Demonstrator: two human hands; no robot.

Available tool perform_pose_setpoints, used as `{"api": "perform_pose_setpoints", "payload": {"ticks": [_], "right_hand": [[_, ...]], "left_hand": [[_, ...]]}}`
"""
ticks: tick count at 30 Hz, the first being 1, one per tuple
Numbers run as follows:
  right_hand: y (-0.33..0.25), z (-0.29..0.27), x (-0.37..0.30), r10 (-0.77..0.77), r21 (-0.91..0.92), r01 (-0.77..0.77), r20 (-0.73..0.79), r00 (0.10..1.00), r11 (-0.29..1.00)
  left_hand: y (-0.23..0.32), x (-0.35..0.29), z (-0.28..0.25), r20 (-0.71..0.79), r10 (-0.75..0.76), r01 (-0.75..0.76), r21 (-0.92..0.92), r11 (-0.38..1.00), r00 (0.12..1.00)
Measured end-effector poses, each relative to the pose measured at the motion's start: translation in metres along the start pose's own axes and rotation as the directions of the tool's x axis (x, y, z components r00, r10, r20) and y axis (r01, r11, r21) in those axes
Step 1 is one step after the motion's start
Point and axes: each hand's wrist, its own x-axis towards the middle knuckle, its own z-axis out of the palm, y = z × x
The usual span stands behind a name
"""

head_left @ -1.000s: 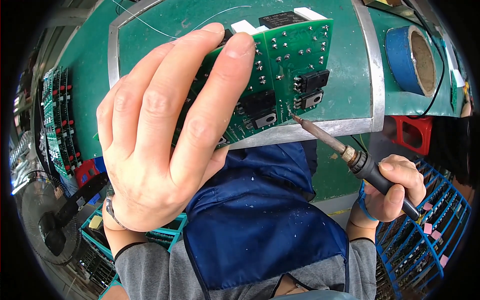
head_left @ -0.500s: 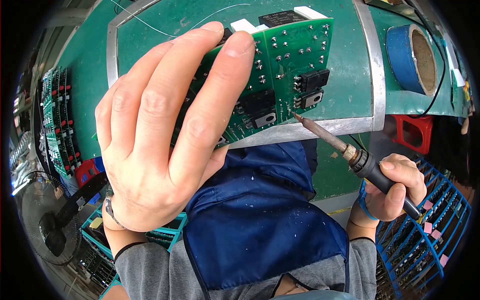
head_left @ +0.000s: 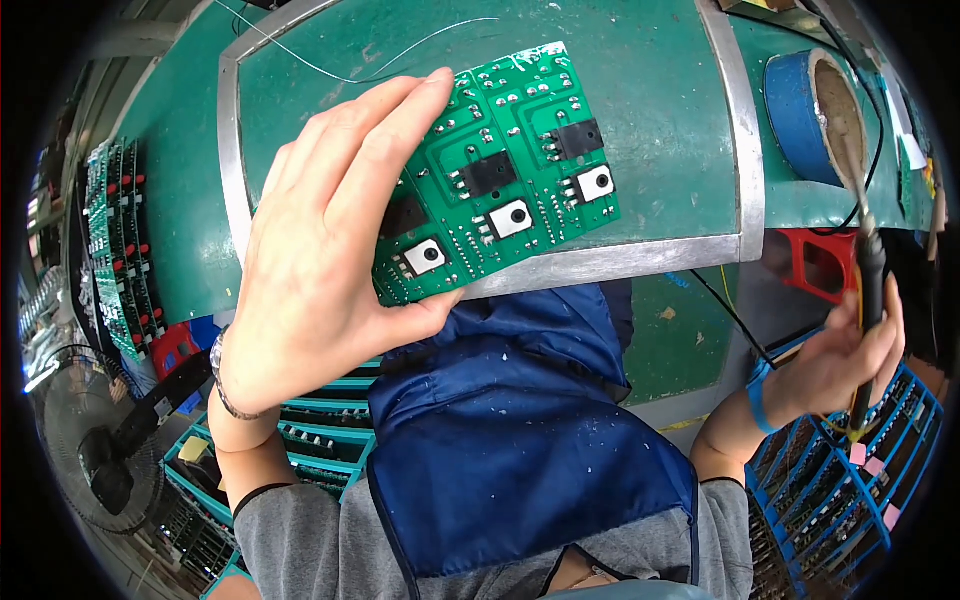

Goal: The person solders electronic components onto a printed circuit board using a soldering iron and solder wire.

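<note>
Head view | left hand (head_left: pixel 320 270) grips circuit board (head_left: pixel 510 170) (green) | right hand (head_left: pixel 850 350) clasps soldering iron (head_left: pixel 868 270)

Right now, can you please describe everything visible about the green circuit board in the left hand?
The green circuit board is a flat rectangular panel with pale solder traces and many silver solder dots. Several black square components sit on it, three with white faces and a round hole. It is held tilted above the green table, near its metal edge strip. The left hand grips its left end, fingers spread across the face and thumb under the lower edge. Nothing else touches it.
</note>
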Motion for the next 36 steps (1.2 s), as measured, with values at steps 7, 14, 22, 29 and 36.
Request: {"api": "perform_pose_setpoints", "payload": {"ticks": [7, 14, 22, 29, 36], "right_hand": [[0.016, -0.004, 0.015, -0.121, -0.355, 0.157, 0.122, 0.985, 0.922], [0.008, -0.004, 0.018, -0.089, -0.395, 0.137, 0.137, 0.987, 0.909], [0.006, -0.006, 0.018, -0.136, -0.354, 0.151, 0.068, 0.988, 0.923], [-0.01, 0.004, 0.011, -0.106, -0.514, 0.154, 0.122, 0.987, 0.844], [-0.033, -0.001, -0.011, -0.041, -0.27, 0.047, 0.029, 0.999, 0.962]], "left_hand": [[-0.018, 0.006, 0.008, 0.056, 0.015, -0.009, -0.11, 0.994, 0.998], [-0.028, 0.018, 0.015, 0.173, 0.094, -0.073, -0.123, 0.99, 0.98], [-0.065, 0.037, 0.004, -0.069, 0.016, -0.021, -0.072, 0.997, 0.998], [-0.06, 0.062, 0.017, -0.02, -0.194, 0.19, -0.129, 0.973, 0.981], [-0.054, 0.043, 0.012, -0.222, -0.227, 0.156, -0.296, 0.942, 0.948]]}}
